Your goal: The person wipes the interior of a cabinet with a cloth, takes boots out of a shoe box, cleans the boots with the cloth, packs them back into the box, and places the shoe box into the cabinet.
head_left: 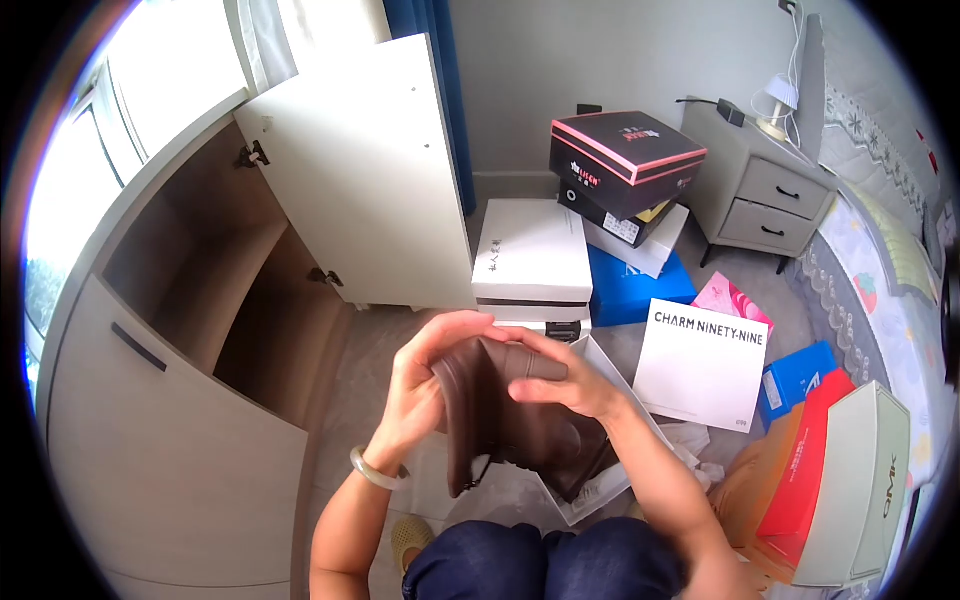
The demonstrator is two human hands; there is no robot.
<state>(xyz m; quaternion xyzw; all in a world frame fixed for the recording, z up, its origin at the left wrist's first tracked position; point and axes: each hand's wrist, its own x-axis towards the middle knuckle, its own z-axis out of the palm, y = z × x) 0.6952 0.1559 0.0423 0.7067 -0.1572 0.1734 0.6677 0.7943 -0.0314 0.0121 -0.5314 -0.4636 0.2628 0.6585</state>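
A brown leather boot (545,435) hangs in front of me, tilted, its shaft opening toward me. My left hand (420,375) wraps round the left side of the shaft's top edge, with a pale bangle (378,470) on the wrist. On the other side, my right hand (565,378) is closed on the upper shaft, its thumb lying across the leather. A zipper shows along the boot's side. Beneath it, partly hidden by the boot and my arm, is an open white shoebox (600,490) with pale wrapping by it.
A cabinet (180,450) stands at left with one white door (360,170) swung wide. Ahead are stacked shoeboxes, a black and pink one (630,150) on top. A white lid (700,365) and more boxes, including a green one (855,490), lie at right, near a nightstand (765,190) and a bed.
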